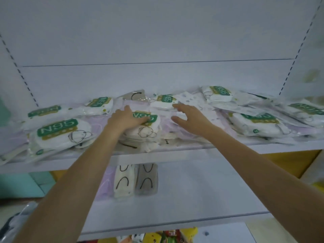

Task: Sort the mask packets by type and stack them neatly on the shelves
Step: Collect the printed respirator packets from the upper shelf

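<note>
Several clear mask packets lie jumbled across the upper shelf (175,156). Many carry a green N95 label, like the big one at the left (59,132). My left hand (127,117) rests flat on an N95 packet (147,128) in the middle of the pile. My right hand (188,116) hovers just right of it with fingers spread, over white and lilac packets; whether it touches them is unclear. On the lower shelf (201,199) lie a cream packet (123,181) and a grey packet (147,179) side by side, next to a lilac one (106,183).
More N95 packets lie at the far right of the upper shelf (259,122). A grey packet with black loops (135,96) leans against the white back wall. Colourful goods (166,236) show below the lower shelf. The shelf uprights have slotted rails at both sides.
</note>
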Demonstrator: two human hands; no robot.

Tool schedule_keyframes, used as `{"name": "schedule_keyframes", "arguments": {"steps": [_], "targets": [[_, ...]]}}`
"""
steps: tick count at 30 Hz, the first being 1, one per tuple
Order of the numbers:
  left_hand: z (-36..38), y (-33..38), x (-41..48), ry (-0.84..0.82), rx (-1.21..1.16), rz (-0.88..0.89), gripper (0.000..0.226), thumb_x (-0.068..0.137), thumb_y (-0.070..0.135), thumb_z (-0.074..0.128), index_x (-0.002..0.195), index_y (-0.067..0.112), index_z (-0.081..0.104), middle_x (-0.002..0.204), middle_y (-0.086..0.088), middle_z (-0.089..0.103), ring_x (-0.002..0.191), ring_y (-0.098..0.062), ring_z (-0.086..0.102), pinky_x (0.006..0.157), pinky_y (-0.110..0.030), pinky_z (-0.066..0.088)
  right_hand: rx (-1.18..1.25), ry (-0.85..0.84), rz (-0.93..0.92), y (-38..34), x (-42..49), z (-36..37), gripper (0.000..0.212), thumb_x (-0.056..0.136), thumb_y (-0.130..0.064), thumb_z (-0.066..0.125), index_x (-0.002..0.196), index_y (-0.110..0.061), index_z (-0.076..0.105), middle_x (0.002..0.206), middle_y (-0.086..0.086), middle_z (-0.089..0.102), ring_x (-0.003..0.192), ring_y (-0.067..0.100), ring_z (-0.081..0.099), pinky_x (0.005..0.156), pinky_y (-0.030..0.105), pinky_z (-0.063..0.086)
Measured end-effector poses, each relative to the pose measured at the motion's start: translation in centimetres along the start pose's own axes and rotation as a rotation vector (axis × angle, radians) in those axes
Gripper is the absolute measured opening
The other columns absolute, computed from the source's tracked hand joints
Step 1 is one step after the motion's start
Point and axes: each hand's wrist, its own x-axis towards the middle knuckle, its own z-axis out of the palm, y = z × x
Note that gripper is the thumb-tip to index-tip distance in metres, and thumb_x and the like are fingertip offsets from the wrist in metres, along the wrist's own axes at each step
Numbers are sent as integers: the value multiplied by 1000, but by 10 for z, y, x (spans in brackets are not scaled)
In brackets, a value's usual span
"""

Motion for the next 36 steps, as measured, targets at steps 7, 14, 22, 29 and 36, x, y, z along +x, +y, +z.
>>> {"name": "schedule_keyframes", "arguments": {"steps": [7,14,22,29,36], "targets": [[0,-4,10,187,-332,91,90,80,45,68,149,20,17,149,-12,29,133,-27,35,102,-34,33,185,-216,-30,-36,35,22,64,83,-48,62,140,-28,37,137,1,48,123,18,47,93,28,39],[-26,-21,-1,420,-1100,199,89,83,5,68,147,38,17,142,-4,33,127,-22,44,94,-43,51,599,28,-209,-51,69,22,60,86,-10,63,139,-23,37,135,-4,47,112,10,48,88,12,43],[-63,-103,-64,733,-911,192,54,90,1,54,137,24,41,136,12,38,127,-10,39,106,-32,41,702,-74,-332,-144,80,58,63,90,-7,55,145,-18,26,144,7,30,117,17,45,84,16,44],[-105,-237,-103,865,-776,-17,43,95,3,49,130,28,50,142,-2,45,122,-18,52,92,-23,49,-19,-509,-577,-223,74,121,87,79,-56,63,148,-31,17,157,1,11,144,24,11,116,44,14],[-103,-294,-110,781,-941,-146,43,95,5,49,135,21,49,135,2,49,104,-7,59,83,-16,50,401,-232,-332,-237,75,155,26,95,-23,51,113,-9,62,110,9,62,103,21,56,86,27,39]]}}
